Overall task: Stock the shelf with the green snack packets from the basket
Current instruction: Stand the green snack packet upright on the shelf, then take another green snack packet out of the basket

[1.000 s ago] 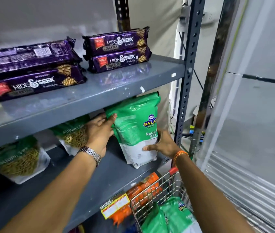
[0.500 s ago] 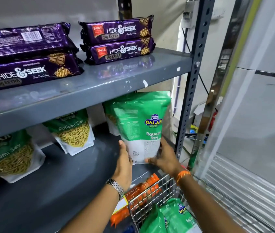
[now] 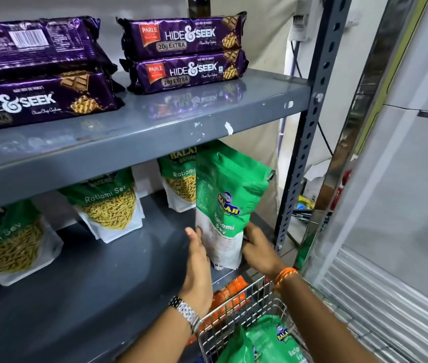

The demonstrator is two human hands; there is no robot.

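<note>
A green and white snack packet [image 3: 224, 205] stands upright near the right front of the grey middle shelf [image 3: 89, 279], turned edge-on. My left hand [image 3: 197, 268] presses flat against its lower left side, and my right hand [image 3: 258, 248] holds its lower right side. Three more green packets stand further back on the shelf: one at the left [image 3: 8, 242], one in the middle [image 3: 110, 203], and one [image 3: 179, 179] partly hidden behind the held packet. The wire basket [image 3: 236, 313] sits at the bottom, with green packets [image 3: 268, 344] in it.
Purple biscuit packs [image 3: 184, 52] lie stacked on the upper shelf [image 3: 139, 127], with more at the left [image 3: 35, 74]. A perforated steel upright [image 3: 309, 121] bounds the shelf on the right. Orange packets [image 3: 226, 297] lie on the shelf below. A white refrigerator door [image 3: 404, 195] stands at the right.
The held packet has turned from facing me to edge-on and shifted right. My left hand came off the rear packet to the held packet's side.
</note>
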